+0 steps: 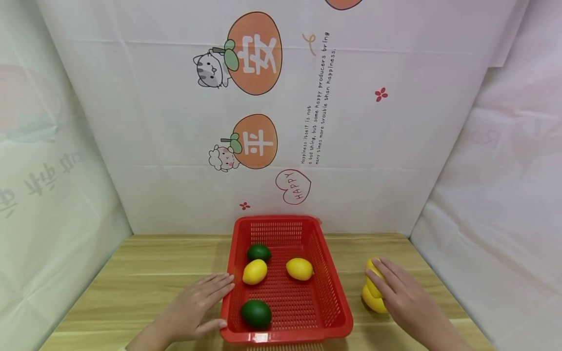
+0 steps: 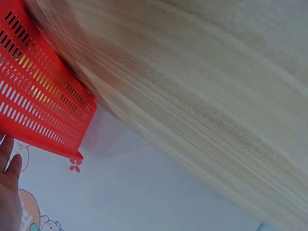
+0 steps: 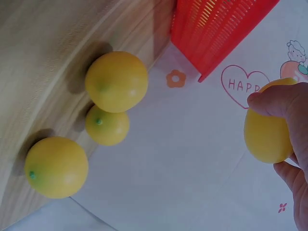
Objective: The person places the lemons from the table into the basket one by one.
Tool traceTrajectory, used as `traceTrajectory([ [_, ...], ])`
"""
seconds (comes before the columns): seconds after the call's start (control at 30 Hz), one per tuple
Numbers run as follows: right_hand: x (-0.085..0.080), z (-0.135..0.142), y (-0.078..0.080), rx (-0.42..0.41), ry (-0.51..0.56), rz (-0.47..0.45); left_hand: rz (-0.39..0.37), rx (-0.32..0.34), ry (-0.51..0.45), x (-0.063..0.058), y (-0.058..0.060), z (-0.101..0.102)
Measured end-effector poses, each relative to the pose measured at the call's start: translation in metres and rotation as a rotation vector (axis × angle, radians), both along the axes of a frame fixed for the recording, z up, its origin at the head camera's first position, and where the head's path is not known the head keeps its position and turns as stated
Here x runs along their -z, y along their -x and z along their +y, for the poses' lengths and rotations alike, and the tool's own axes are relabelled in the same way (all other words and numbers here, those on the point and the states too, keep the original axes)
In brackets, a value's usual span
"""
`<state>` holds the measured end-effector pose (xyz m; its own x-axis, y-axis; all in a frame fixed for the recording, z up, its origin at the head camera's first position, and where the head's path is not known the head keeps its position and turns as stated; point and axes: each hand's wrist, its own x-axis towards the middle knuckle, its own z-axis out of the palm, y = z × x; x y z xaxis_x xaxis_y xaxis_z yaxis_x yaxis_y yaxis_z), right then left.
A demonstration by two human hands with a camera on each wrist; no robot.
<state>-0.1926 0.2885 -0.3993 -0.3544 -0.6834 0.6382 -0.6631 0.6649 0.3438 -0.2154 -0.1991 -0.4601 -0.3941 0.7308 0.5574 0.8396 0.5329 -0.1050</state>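
My right hand [image 1: 406, 297] grips a yellow lemon [image 3: 268, 132] between thumb and fingers, lifted over the table at the right. Below it in the head view shows another yellow fruit [image 1: 374, 300]; in the right wrist view, three round yellow fruits rest on the wood, one of them the nearest fruit [image 3: 116, 82]. A red plastic basket [image 1: 340, 297] stands in the middle. Inside are two lemons, one left [image 1: 254, 272] and one right [image 1: 300, 269], plus two dark green fruits, far [image 1: 259, 252] and near [image 1: 256, 314]. My left hand [image 1: 193, 304] rests its extended fingers against the basket's left rim.
Under everything is a light wooden tabletop [image 1: 175, 253]. A white printed cloth [image 1: 175, 195] rises behind the basket, whose far end stands close to it. White cloth also hangs along the left [image 1: 57, 195] and right [image 1: 491, 204] sides.
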Motion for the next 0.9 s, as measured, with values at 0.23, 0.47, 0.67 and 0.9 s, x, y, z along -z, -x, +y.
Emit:
traceTrajectory([
  [0.23,-0.006,-0.01,0.007,-0.053,-0.006,0.039,-0.004,-0.015,0.005,0.0,0.0,0.0],
  [0.47,-0.011,-0.022,0.012,-0.108,0.02,0.062,-0.004,-0.012,0.013,0.0,0.0,-0.001],
  [0.67,-0.014,-0.036,0.016,-0.136,0.022,0.117,-0.006,-0.01,0.011,0.0,0.001,-0.001],
  [0.9,-0.014,-0.047,0.018,-0.139,0.026,0.114,-0.016,-0.007,0.014,0.0,0.0,-0.001],
])
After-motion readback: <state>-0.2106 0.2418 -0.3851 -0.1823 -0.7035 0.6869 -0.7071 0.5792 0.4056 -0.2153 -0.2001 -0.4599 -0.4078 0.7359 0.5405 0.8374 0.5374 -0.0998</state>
